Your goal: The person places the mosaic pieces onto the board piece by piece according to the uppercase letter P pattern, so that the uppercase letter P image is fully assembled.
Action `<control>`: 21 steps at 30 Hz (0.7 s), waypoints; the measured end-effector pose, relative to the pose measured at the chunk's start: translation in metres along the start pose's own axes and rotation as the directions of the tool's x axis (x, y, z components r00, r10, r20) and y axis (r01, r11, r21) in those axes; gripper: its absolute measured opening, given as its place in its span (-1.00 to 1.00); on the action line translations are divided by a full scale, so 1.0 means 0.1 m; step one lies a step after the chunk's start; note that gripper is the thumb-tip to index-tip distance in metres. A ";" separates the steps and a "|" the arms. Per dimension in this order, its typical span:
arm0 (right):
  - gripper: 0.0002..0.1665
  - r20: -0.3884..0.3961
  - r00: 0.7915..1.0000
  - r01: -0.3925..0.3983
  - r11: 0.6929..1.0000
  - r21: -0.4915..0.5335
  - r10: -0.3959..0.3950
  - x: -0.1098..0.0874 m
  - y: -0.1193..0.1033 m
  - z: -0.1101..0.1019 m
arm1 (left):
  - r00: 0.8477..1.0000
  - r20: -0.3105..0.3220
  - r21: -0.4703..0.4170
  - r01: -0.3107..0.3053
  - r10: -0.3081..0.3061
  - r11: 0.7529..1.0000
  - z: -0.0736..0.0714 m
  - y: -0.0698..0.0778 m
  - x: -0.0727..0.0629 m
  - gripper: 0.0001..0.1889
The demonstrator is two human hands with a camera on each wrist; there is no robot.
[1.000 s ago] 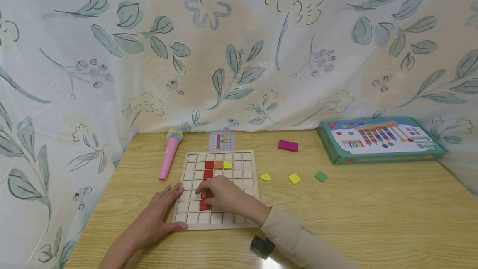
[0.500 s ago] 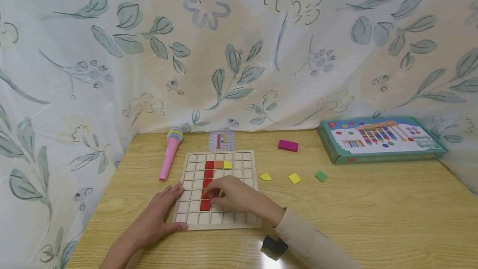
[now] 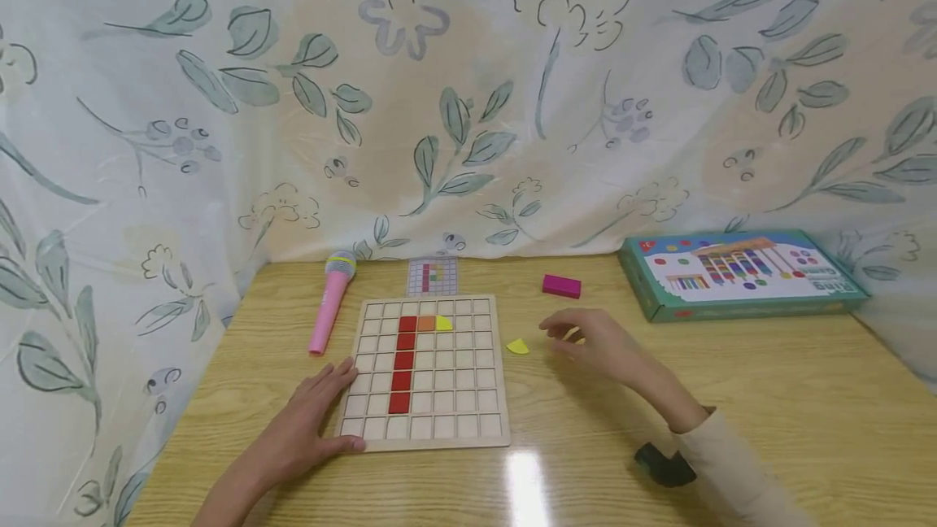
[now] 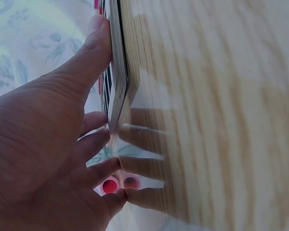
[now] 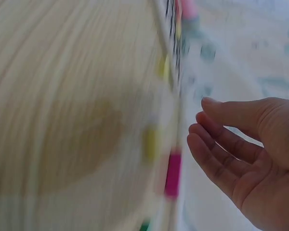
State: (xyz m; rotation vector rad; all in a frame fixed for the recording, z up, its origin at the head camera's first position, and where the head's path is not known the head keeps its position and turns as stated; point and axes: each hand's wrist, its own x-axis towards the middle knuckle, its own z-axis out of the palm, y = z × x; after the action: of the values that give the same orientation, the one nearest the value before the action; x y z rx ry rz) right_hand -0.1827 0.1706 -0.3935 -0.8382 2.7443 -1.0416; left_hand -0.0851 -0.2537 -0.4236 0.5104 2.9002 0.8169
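Note:
A wooden grid board (image 3: 446, 409) lies on the table. In it stand a column of several red squares (image 3: 401, 381), an orange square (image 3: 426, 324) and a yellow quarter-circle (image 3: 443, 323). My left hand (image 3: 303, 421) rests at the board's left side, its fingers extended and its thumb on the near left corner. Past the board's right edge, my right hand (image 3: 596, 344) hovers over the table with relaxed, slightly bent fingers and nothing in them. Just left of it is a loose yellow quarter-circle (image 3: 517, 346). In the right wrist view, a blurred yellow piece (image 5: 150, 143) and a green piece (image 5: 144, 225) show.
A pattern card (image 3: 432, 276) lies behind the board, and a pink microphone (image 3: 331, 303) to its left. Farther right are a magenta block (image 3: 561, 286) and a green game box (image 3: 747, 275). A patterned cloth (image 3: 468, 104) hangs at the table's back edge.
My right hand has left the red column and moved right, off the board. It now hides the loose yellow and green squares in the head view. My left hand has stayed in place.

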 end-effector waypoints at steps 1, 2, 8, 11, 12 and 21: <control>-0.72 -0.014 1.000 -0.011 1.000 -0.005 0.011 -0.06 0.08 -0.06 | 1.000 0.002 0.002 0.000 0.000 1.000 0.00 0.00 0.00 0.00; -0.72 -0.027 0.999 -0.026 1.000 -0.015 0.026 -0.13 0.14 -0.11 | 1.000 0.003 0.004 0.001 -0.001 1.000 0.00 0.00 0.00 0.00; -0.67 -0.101 0.989 -0.124 0.986 -0.114 0.113 -0.41 0.40 -0.31 | 1.000 -0.001 0.007 -0.009 0.009 1.000 0.00 0.00 0.01 0.00; -0.66 -0.120 0.980 -0.176 0.974 -0.144 0.159 -0.48 0.47 -0.34 | 1.000 -0.005 0.003 -0.010 0.010 1.000 0.01 -0.01 0.01 -0.01; -0.65 -0.120 0.977 -0.194 0.971 -0.141 0.178 -0.50 0.50 -0.34 | 1.000 -0.006 0.003 -0.011 0.011 1.000 0.01 -0.01 0.01 -0.02; -0.64 -0.134 0.958 -0.270 0.956 -0.116 0.254 -0.56 0.57 -0.33 | 1.000 0.011 -0.004 0.006 -0.006 1.000 0.01 0.00 0.01 0.01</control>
State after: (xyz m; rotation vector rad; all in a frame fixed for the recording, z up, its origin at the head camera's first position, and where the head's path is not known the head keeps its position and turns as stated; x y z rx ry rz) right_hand -0.1702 0.2548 -0.4106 -0.4181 2.9454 -0.8907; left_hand -0.0860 -0.2529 -0.4241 0.5035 2.8879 0.8161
